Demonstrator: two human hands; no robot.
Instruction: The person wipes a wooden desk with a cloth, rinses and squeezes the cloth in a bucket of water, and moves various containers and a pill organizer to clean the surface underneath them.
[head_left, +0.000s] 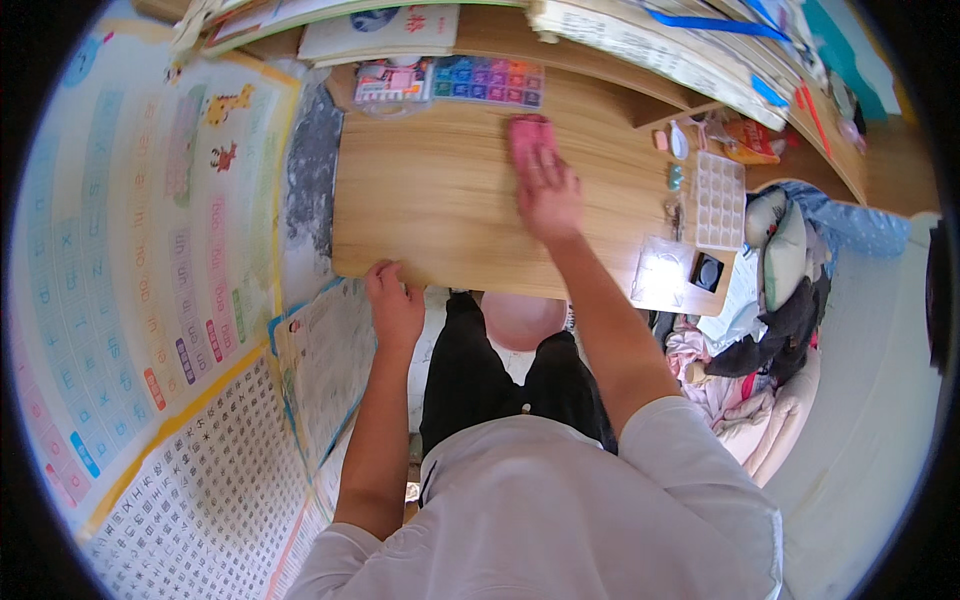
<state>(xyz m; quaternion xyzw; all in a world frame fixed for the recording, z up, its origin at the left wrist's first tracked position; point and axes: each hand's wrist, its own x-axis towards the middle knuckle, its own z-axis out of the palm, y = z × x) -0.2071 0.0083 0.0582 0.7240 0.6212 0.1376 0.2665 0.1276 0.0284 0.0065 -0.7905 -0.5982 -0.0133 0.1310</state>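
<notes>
A folded pink cloth (531, 133) lies on the wooden desktop (435, 187), pressed under the fingers of my right hand (553, 199). That arm reaches over the desk's front edge toward the back. My left hand (395, 304) rests at the front left edge of the desk, fingers bent over the rim, holding no loose thing. Behind the cloth, against the shelf, stand a clear case of small colored compartments (489, 81) and a clear plastic box with a handle (394, 82).
At the desk's right are a white compartment tray (720, 201), a clear square case (661, 271) under glare and a black round object (707, 271). Clothes (780, 330) are heaped beyond. A pink basin (523, 321) sits below the desk. Papers load the shelf (585, 45).
</notes>
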